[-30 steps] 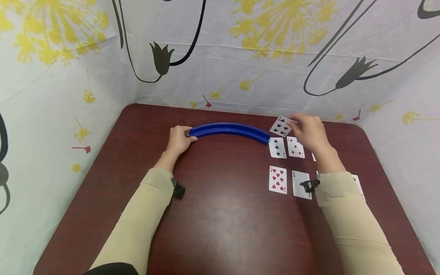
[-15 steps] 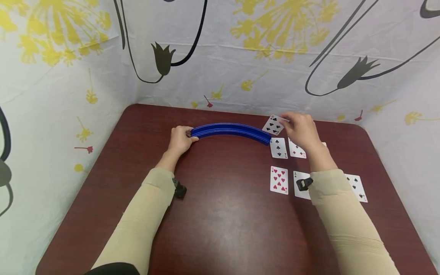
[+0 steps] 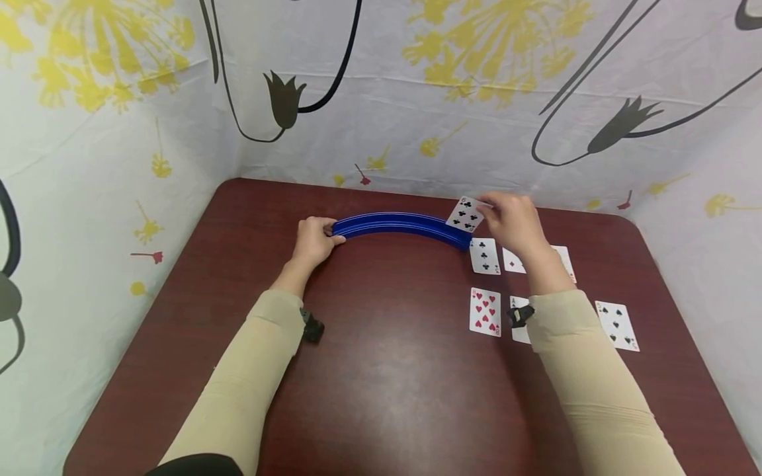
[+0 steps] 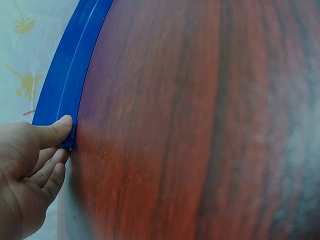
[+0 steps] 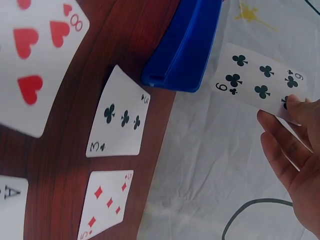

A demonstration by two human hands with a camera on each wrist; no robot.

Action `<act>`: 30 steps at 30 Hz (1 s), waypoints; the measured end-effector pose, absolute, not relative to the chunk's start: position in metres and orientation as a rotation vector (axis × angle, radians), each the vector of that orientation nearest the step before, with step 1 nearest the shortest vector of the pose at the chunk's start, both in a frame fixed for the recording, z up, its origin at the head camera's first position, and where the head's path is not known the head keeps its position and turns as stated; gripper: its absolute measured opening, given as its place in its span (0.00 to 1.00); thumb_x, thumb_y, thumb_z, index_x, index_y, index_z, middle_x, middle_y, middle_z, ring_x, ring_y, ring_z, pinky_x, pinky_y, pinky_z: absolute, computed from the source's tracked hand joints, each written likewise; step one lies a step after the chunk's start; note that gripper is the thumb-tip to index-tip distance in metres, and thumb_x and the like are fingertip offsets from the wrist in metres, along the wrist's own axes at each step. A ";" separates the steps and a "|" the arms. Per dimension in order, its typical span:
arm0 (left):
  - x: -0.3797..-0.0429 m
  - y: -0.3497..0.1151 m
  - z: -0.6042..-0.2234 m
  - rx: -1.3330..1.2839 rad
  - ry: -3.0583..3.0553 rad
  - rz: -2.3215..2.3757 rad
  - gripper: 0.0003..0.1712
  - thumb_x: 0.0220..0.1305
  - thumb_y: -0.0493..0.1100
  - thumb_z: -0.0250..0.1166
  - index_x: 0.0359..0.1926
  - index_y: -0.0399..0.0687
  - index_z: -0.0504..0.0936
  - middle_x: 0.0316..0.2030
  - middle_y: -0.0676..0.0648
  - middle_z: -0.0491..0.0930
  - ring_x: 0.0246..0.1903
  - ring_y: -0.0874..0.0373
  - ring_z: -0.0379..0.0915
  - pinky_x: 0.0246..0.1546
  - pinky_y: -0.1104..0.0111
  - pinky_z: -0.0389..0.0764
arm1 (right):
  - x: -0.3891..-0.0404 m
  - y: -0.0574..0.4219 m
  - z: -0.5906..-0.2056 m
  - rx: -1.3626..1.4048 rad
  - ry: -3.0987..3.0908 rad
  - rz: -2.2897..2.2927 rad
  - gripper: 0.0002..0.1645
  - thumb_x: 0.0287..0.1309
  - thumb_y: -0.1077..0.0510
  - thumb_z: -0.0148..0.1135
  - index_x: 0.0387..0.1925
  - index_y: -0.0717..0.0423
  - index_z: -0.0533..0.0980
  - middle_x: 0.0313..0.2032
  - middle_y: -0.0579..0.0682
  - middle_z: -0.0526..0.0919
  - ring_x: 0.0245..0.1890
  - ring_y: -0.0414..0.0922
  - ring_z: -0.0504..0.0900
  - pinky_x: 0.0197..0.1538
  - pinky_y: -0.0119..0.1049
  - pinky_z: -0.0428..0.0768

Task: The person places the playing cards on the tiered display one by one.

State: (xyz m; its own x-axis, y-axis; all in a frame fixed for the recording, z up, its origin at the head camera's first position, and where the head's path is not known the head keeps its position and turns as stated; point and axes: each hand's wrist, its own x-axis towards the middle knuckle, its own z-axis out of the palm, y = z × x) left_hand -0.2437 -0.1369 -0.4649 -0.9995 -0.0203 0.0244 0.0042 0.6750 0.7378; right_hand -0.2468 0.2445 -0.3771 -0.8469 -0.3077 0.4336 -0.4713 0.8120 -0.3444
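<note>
A curved blue card holder [image 3: 399, 223] with grooves along its length stands near the table's far edge. My left hand [image 3: 315, 239] grips its left end, thumb on the near face in the left wrist view. Between thumb and fingers my right hand [image 3: 513, 221] pinches a six of clubs [image 3: 465, 214]. In the head view this card overlaps the holder's right end; in the right wrist view it shows apart from the holder. Below that end lies a three of clubs [image 3: 485, 256], and beside it a five of diamonds [image 5: 106, 202], partly hidden by my right hand in the head view.
An eight of hearts [image 3: 485, 312], a partly covered ace [image 3: 520, 320] and a spade card [image 3: 617, 326] lie face up in the nearer row. Another card [image 3: 564, 263] shows behind my right wrist. Patterned white cloth [image 3: 381, 119] hangs behind the brown table [image 3: 381, 370].
My right hand has moved left with the six of clubs, from right of the holder to over its right end. My left hand keeps its grip on the holder.
</note>
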 end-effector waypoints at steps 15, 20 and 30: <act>-0.246 -0.139 -0.467 -0.015 -2.856 -1.217 0.25 0.63 0.41 0.73 0.59 0.36 0.83 0.48 0.37 0.85 0.48 0.47 0.82 0.51 0.57 0.83 | -0.252 0.227 -0.378 0.648 -2.589 0.658 0.10 0.66 0.67 0.63 0.47 0.65 0.84 0.41 0.63 0.88 0.39 0.62 0.86 0.45 0.58 0.80; -0.246 -0.139 -0.467 -0.022 -2.853 -1.220 0.25 0.63 0.41 0.73 0.59 0.35 0.83 0.48 0.36 0.85 0.48 0.47 0.81 0.51 0.57 0.83 | -0.253 0.222 -0.376 0.650 -2.609 0.652 0.11 0.66 0.66 0.63 0.48 0.64 0.85 0.43 0.61 0.88 0.41 0.61 0.87 0.46 0.57 0.81; -0.247 -0.141 -0.469 -0.035 -2.850 -1.232 0.26 0.63 0.41 0.73 0.60 0.35 0.82 0.49 0.36 0.85 0.48 0.47 0.82 0.51 0.57 0.83 | -0.256 0.207 -0.375 0.695 -2.620 0.665 0.12 0.67 0.66 0.63 0.49 0.63 0.85 0.42 0.60 0.88 0.38 0.57 0.87 0.43 0.54 0.82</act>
State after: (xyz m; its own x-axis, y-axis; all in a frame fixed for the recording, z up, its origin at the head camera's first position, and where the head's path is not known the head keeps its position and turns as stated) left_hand -0.2474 -0.1410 -0.4689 -0.9991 0.0061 0.0422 0.0349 0.6852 0.7275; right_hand -0.2561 0.2074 -0.3754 -0.8190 -0.3713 0.4374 -0.5350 0.7697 -0.3484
